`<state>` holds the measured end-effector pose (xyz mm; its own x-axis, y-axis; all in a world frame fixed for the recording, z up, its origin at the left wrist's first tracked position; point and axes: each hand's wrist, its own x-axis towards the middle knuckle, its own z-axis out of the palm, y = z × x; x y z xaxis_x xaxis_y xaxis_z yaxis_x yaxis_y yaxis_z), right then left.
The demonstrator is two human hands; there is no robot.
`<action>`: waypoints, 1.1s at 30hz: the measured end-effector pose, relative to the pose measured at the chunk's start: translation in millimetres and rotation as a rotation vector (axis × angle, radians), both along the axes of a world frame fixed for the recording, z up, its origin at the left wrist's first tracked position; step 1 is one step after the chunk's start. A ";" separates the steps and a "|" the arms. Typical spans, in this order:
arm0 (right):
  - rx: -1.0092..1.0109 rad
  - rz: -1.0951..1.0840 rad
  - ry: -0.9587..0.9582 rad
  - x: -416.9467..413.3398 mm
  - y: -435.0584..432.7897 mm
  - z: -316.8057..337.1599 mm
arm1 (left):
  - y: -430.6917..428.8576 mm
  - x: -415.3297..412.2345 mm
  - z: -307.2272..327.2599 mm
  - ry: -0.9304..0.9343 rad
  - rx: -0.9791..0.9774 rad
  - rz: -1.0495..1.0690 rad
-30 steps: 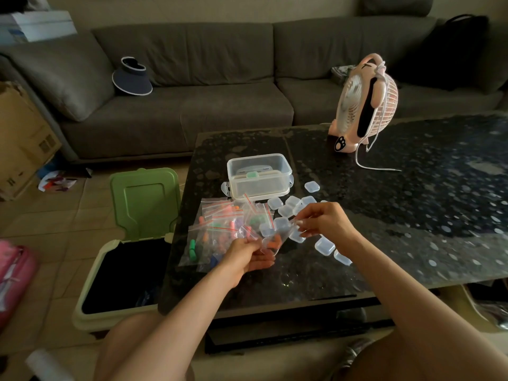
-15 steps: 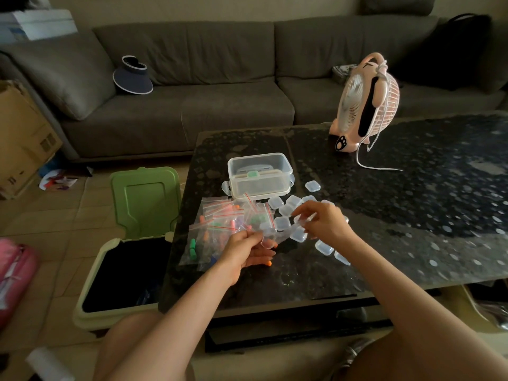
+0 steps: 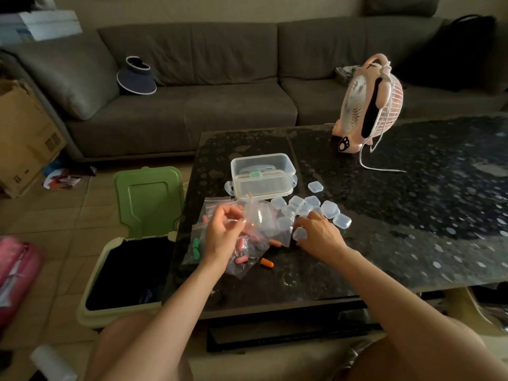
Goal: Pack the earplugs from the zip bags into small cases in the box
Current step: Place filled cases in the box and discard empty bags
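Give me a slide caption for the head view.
Left hand pinches a zip bag, right hand touches a small case, orange earplugs loose.

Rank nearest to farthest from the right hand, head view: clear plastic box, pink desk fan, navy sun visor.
1. Clear plastic box, just beyond the right hand, leftward.
2. Pink desk fan, farther back, right.
3. Navy sun visor, on the grey sofa.

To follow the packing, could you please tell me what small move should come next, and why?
Probably lift and open the small case at the right hand: two orange earplugs lie loose on the table, and the left hand holds a zip bag.
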<state>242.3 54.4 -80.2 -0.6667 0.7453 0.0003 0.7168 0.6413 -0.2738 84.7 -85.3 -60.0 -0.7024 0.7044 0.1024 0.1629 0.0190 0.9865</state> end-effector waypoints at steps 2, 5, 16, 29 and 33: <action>-0.028 -0.028 0.030 -0.3 0.1 3.7 | -1.2 -10.9 -2.5 0.088 -0.001 0.139; -0.047 -0.058 0.085 -2.0 -0.4 10.3 | -4.2 -24.0 -8.0 0.172 -0.031 0.280; -0.700 -0.005 0.606 -15.2 -17.7 36.7 | -2.8 -30.6 -23.7 0.548 -0.296 0.405; -1.002 0.152 0.654 -20.5 -28.7 41.9 | 0.9 12.0 -19.4 0.688 0.077 -0.220; -0.983 0.143 0.654 -20.0 -28.6 41.4 | 1.6 12.3 -20.1 0.660 0.050 -0.217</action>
<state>222.3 25.8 -38.9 -0.8295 0.5354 -0.1589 0.1971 0.0144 -0.9803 97.0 -83.7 -80.0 -0.3259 0.8051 0.4955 0.7240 -0.1245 0.6785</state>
